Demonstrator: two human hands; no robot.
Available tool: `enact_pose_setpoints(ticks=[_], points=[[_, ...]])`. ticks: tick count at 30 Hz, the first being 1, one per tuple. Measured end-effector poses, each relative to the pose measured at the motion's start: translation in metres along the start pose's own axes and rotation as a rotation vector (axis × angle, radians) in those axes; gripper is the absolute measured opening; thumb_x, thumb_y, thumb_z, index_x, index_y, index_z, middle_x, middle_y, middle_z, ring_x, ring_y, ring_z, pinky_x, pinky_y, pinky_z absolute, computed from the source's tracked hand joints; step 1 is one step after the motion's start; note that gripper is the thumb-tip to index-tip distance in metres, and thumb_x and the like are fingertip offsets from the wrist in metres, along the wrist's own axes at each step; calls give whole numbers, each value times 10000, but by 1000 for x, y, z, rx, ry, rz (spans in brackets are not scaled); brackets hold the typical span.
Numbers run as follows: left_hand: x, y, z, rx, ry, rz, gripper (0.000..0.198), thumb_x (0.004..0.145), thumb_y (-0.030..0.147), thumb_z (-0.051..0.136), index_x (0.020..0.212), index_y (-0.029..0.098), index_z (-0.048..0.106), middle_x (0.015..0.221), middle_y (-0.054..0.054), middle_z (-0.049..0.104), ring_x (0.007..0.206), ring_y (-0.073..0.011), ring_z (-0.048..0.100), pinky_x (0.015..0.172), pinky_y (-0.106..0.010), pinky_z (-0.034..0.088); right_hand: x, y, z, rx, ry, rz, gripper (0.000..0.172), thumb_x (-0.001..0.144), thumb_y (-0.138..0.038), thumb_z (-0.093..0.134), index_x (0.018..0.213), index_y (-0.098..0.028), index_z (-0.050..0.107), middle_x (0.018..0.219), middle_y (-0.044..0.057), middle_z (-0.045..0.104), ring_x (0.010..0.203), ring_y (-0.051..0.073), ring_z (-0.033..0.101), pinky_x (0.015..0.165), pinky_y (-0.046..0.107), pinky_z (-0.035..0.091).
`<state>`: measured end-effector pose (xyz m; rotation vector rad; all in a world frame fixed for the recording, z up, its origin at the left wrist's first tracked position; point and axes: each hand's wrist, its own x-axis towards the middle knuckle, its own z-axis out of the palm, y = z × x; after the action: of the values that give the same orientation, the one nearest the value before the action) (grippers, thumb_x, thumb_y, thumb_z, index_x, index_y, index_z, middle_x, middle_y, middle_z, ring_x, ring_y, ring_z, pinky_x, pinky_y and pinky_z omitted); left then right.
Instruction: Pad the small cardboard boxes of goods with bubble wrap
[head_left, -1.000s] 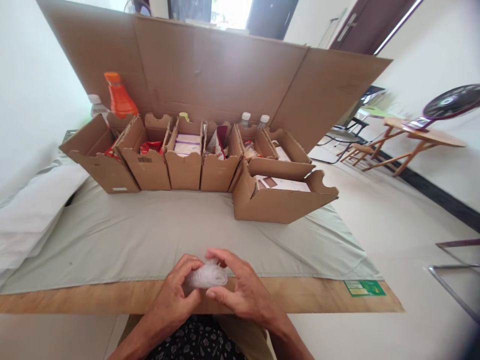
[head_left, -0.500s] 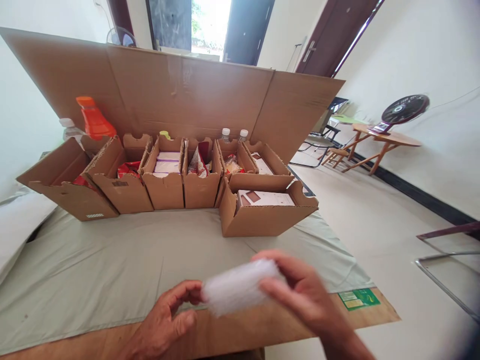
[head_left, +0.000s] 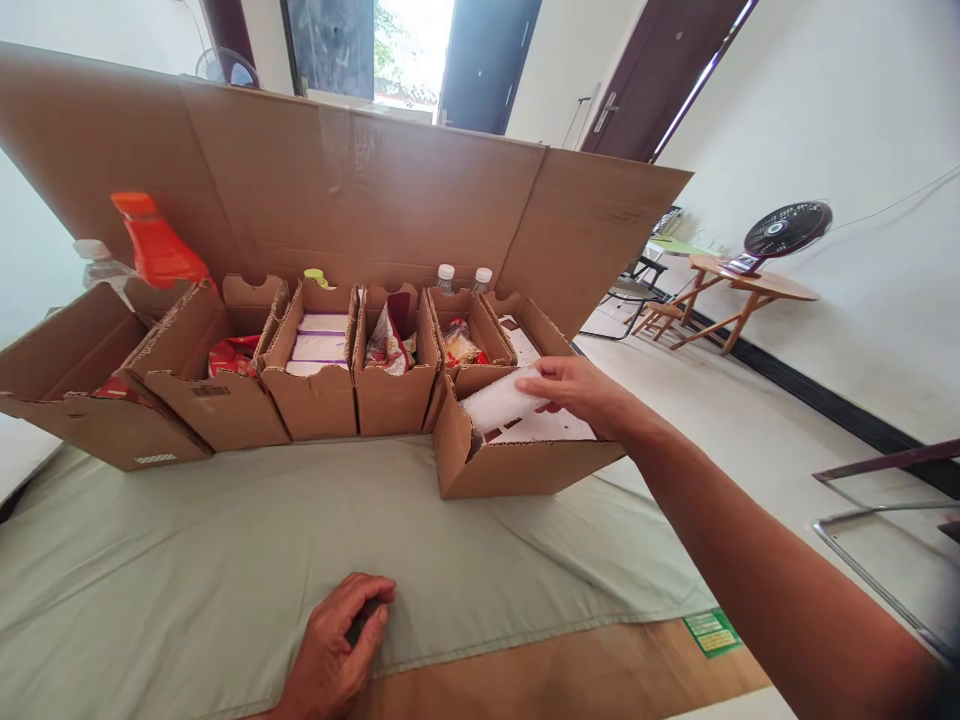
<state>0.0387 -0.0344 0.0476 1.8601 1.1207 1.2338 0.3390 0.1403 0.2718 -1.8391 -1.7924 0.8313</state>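
Observation:
My right hand reaches out over the front right cardboard box. Its fingers are closed on one end of a white roll that looks like bubble wrap. The roll lies inside that box's opening, over a white carton with brown marks. On the green cloth, near the table's front edge, rests my left hand. Its fingers are loosely curled, with a dark gap between thumb and forefinger, and nothing shows in it.
Several cardboard bins stand in a row, holding packets and cartons. Behind them rises a tall cardboard panel. An orange bottle and clear bottles with white caps stand between. A fan sits on a wooden table at right.
My right hand has carried the white roll forward from the table's front edge into the front right box. My left hand has let go of the roll's other end and settled on the cloth.

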Motion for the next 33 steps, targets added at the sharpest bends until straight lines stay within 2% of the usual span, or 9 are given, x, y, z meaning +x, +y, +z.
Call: enact_pose_setpoints(ticks=[2,5,8,12,17,20,27,30,33], points=[[1,0,-1,2,-1,8,170,913,170,582,1026,248,683,852,-8,751,759,-129,725,677,-181,589,-3,-18,3,-331,68,-17,224,808,-384,613,818,-173,687,742,57,678,676,190,611,556,271,403],[1,-2,0,16,1,17,176,909,166,590,1032,251,683,857,-7,752,765,-128,726,687,-180,588,-7,-49,17,-716,183,-97,292,836,-359,590,1050,-193,699,849,79,725,829,258,663,654,307,421],[1,-3,0,21,0,20,177,909,167,591,1034,253,681,855,-5,749,763,-128,724,687,-182,587,-4,-68,40,-838,77,-123,377,844,-302,566,1194,-208,668,1011,119,751,962,309,677,741,345,455],[0,-2,-1,14,-11,33,178,909,164,581,1034,249,676,852,-7,748,758,-131,723,678,-188,589,3,-67,56,-826,-79,-121,262,835,-258,563,1034,-198,722,1038,122,758,967,298,685,743,326,472],[0,-2,-2,32,-17,51,174,903,162,583,1024,245,677,866,-18,750,773,-140,725,692,-201,593,-2,-59,48,-799,-193,-127,273,917,-307,480,970,-218,733,998,73,770,916,255,693,699,291,449],[-2,-2,-2,45,-28,36,168,914,172,576,1026,245,678,876,-25,749,783,-143,724,694,-208,595,-8,-62,50,-824,-234,-115,295,931,-291,469,981,-202,745,1050,110,763,956,289,694,705,313,444],[-2,0,-1,81,-18,39,148,919,218,583,1004,237,702,857,-31,756,764,-151,731,678,-215,605,-10,-64,60,-805,-284,-129,328,960,-287,470,956,-127,757,988,192,754,919,305,703,701,323,448],[3,10,-6,134,0,8,152,915,273,604,999,234,725,900,-52,764,776,-171,737,666,-232,612,-16,-62,47,-744,-247,-178,324,960,-302,482,892,-132,749,940,162,754,858,272,689,682,311,429],[12,27,-14,183,39,-61,199,919,329,609,1053,247,731,1023,-73,756,840,-195,728,713,-276,620,-42,-49,16,-633,-136,-262,350,987,-286,416,908,-165,735,920,86,749,834,208,663,701,287,424]])
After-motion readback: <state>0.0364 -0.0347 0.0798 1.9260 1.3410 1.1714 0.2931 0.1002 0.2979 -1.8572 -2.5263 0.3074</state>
